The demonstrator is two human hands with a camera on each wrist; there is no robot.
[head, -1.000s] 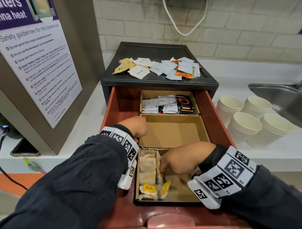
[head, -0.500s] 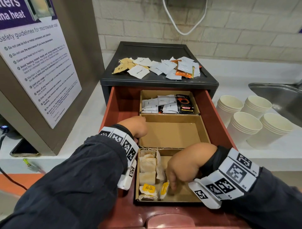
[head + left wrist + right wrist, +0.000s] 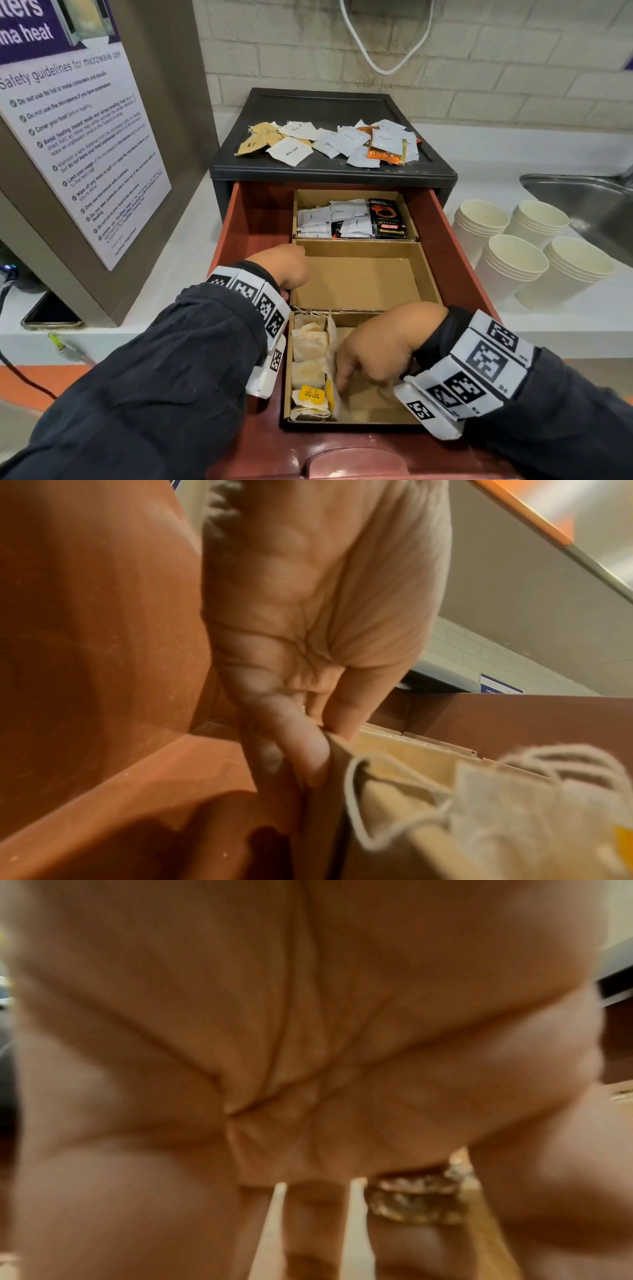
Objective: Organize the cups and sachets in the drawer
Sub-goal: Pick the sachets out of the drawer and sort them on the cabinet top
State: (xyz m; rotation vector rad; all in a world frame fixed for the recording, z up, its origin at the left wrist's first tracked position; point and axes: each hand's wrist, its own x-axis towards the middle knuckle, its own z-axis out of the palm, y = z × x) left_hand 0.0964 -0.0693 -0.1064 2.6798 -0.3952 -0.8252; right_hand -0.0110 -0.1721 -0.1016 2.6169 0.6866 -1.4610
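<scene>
A white counter below a brick wall carries a red drawer [image 3: 236, 219]. Its near cardboard box [image 3: 359, 416] holds pale tea sachets [image 3: 308, 346] along its left edge. The left hand [image 3: 308, 631] pinches the box wall; the right hand [image 3: 380, 342] has fingers down among sachets, its grip hidden.

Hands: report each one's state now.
Left hand: pinches the brown cardboard tray's wall.
Right hand: fingers down among the standing tea sachets; grip cannot be told.
</scene>
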